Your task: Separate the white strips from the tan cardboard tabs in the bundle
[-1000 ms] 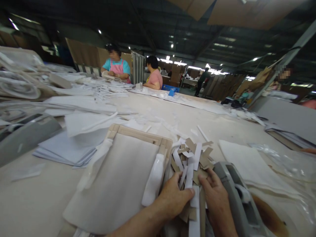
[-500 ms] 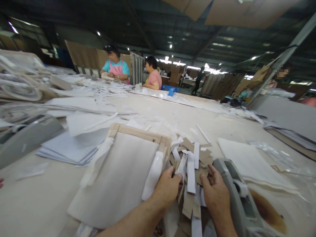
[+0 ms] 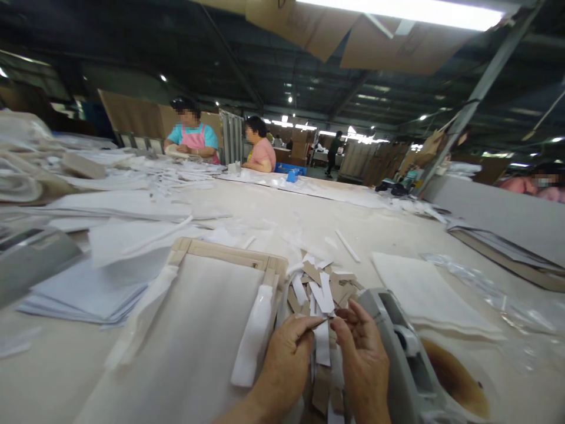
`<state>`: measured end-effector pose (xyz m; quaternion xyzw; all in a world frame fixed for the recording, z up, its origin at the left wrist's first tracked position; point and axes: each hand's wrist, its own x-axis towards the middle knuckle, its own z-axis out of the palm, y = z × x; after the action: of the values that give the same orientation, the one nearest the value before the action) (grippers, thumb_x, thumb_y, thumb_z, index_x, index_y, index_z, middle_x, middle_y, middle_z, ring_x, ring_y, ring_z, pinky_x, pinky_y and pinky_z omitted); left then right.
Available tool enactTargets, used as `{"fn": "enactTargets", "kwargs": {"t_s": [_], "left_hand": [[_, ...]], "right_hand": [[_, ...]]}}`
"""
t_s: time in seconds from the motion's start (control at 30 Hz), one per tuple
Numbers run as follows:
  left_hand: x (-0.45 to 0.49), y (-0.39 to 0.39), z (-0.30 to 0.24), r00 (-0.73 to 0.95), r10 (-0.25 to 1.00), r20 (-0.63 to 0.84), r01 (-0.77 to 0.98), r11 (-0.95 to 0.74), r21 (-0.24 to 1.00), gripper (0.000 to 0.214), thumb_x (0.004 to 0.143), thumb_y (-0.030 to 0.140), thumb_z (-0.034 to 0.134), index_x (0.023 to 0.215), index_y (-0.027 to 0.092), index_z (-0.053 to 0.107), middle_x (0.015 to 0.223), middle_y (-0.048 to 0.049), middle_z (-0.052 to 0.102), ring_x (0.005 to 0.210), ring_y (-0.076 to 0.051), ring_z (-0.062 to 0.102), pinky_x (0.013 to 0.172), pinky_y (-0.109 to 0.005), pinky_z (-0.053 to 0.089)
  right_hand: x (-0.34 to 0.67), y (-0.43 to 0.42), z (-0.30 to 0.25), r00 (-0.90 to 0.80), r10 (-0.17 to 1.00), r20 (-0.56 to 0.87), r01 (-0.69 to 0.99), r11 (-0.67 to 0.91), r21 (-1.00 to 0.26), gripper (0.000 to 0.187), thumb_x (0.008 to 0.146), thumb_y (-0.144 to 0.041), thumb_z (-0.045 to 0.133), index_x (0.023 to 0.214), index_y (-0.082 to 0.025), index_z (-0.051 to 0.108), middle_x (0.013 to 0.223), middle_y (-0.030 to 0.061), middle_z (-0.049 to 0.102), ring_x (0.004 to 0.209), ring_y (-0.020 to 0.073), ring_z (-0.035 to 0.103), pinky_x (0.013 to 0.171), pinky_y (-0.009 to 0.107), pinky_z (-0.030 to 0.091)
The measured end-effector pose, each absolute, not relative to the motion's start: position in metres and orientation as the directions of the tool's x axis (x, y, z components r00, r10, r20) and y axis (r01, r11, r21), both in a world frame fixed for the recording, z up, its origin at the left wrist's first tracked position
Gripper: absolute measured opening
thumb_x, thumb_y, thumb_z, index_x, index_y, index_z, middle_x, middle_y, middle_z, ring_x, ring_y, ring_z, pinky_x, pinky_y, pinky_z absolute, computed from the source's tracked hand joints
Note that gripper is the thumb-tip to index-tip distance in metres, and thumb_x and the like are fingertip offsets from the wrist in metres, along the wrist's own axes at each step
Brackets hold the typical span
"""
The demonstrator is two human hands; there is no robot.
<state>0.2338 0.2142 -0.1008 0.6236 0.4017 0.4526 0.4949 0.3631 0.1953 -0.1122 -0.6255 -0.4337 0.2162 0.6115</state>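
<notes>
Over a heap of white and brown card strips (image 3: 323,347), my left hand (image 3: 286,356) is closed, thumb against forefinger. From that pinch a thin strip, probably card, juts out edge-on toward the right. My right hand (image 3: 362,359) is close beside it, thumb and curled fingers apart, fingertips near the strip's end; whether they touch it is unclear. To the left lies a beige padded panel (image 3: 229,257) with a white foam sheet (image 3: 207,318) over it and a rolled white foam piece (image 3: 252,338) along its right side.
A grey tape dispenser (image 3: 399,347) stands just right of my right hand. White foam sheets (image 3: 428,291) and clear plastic film (image 3: 477,288) lie beyond it. Bluish-white sheets (image 3: 88,288) and another grey dispenser (image 3: 35,259) are at left. Two people (image 3: 194,138) sit across the table.
My hands have come closer together over the strips. My left hand now holds a thin piece out between its fingertips. The view has swung a little to the right and up.
</notes>
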Motion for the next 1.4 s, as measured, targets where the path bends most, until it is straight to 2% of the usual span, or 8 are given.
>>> {"fn": "enactTargets", "kwargs": {"t_s": [0.2,0.4,0.53,0.63,0.93,1.17,1.27,1.4], "left_hand": [[0.236,0.209,-0.098,0.293,0.938,0.187,0.073,-0.217,0.974,0.034,0.081,0.012,0.044,0.102,0.023,0.068,0.102,-0.0033,0.065,0.099,-0.017,0.057,0.093,-0.027,0.042],[0.234,0.206,-0.089,0.340,0.935,0.101,0.000,-0.108,0.994,0.032,0.084,0.022,0.050,0.114,0.024,0.061,0.113,-0.0019,0.062,0.108,-0.018,0.053,0.097,-0.025,0.038],[0.234,0.207,-0.090,0.359,0.933,-0.003,-0.011,0.008,1.000,0.029,0.085,0.029,0.051,0.110,0.021,0.062,0.093,-0.0004,0.066,0.084,-0.016,0.058,0.075,-0.022,0.044],[0.233,0.206,-0.088,0.384,0.922,-0.045,-0.008,0.052,0.999,0.027,0.082,0.029,0.055,0.105,0.018,0.064,0.081,0.0011,0.064,0.073,-0.014,0.055,0.065,-0.020,0.041],[0.233,0.205,-0.083,0.397,0.916,-0.050,-0.046,0.074,0.996,0.029,0.080,0.027,0.055,0.105,0.016,0.064,0.088,-0.0010,0.066,0.084,-0.017,0.057,0.076,-0.023,0.043],[0.232,0.209,-0.089,0.323,0.946,0.020,-0.041,-0.008,0.999,0.032,0.086,0.026,0.046,0.113,0.019,0.062,0.108,-0.0037,0.064,0.101,-0.019,0.055,0.090,-0.026,0.039],[0.231,0.212,-0.091,0.282,0.959,0.036,-0.012,-0.034,0.999,0.031,0.085,0.023,0.046,0.110,0.019,0.064,0.106,-0.0039,0.064,0.100,-0.019,0.056,0.089,-0.026,0.039],[0.230,0.212,-0.091,0.298,0.953,0.049,0.019,-0.058,0.998,0.031,0.086,0.022,0.045,0.109,0.021,0.065,0.105,-0.0036,0.065,0.098,-0.019,0.057,0.089,-0.026,0.040]], "right_hand": [[0.363,0.194,-0.101,0.599,0.772,0.212,0.230,0.087,-0.969,0.057,0.068,-0.055,0.063,0.107,-0.015,0.056,0.082,0.0043,0.064,0.076,0.0182,0.059,0.072,0.029,0.051],[0.366,0.191,-0.100,0.543,0.803,0.247,0.207,0.157,-0.966,0.054,0.071,-0.050,0.064,0.112,-0.016,0.055,0.077,0.0022,0.062,0.071,0.0163,0.058,0.067,0.026,0.051],[0.369,0.192,-0.104,0.513,0.825,0.236,0.203,0.151,-0.968,0.052,0.073,-0.050,0.063,0.112,-0.017,0.055,0.079,0.0022,0.062,0.072,0.0157,0.058,0.067,0.025,0.051],[0.369,0.192,-0.105,0.491,0.841,0.228,0.165,0.168,-0.972,0.049,0.074,-0.050,0.062,0.112,-0.019,0.055,0.091,0.0044,0.063,0.079,0.0165,0.059,0.070,0.026,0.051],[0.371,0.193,-0.111,0.503,0.839,0.208,0.156,0.149,-0.976,0.049,0.074,-0.050,0.064,0.111,-0.020,0.055,0.091,0.0036,0.063,0.080,0.0159,0.057,0.071,0.026,0.049],[0.372,0.196,-0.113,0.537,0.825,0.174,0.144,0.113,-0.983,0.052,0.070,-0.051,0.066,0.110,-0.019,0.056,0.083,0.0005,0.059,0.073,0.0151,0.056,0.066,0.025,0.048],[0.374,0.198,-0.114,0.556,0.806,0.202,0.224,0.088,-0.971,0.054,0.073,-0.053,0.063,0.111,-0.017,0.054,0.087,0.0034,0.060,0.078,0.0186,0.058,0.068,0.030,0.049],[0.375,0.198,-0.115,0.411,0.756,0.509,0.607,0.189,-0.772,0.047,0.079,-0.048,0.058,0.118,-0.022,0.052,0.122,0.0079,0.050,0.110,0.0250,0.049,0.092,0.043,0.041]]}}
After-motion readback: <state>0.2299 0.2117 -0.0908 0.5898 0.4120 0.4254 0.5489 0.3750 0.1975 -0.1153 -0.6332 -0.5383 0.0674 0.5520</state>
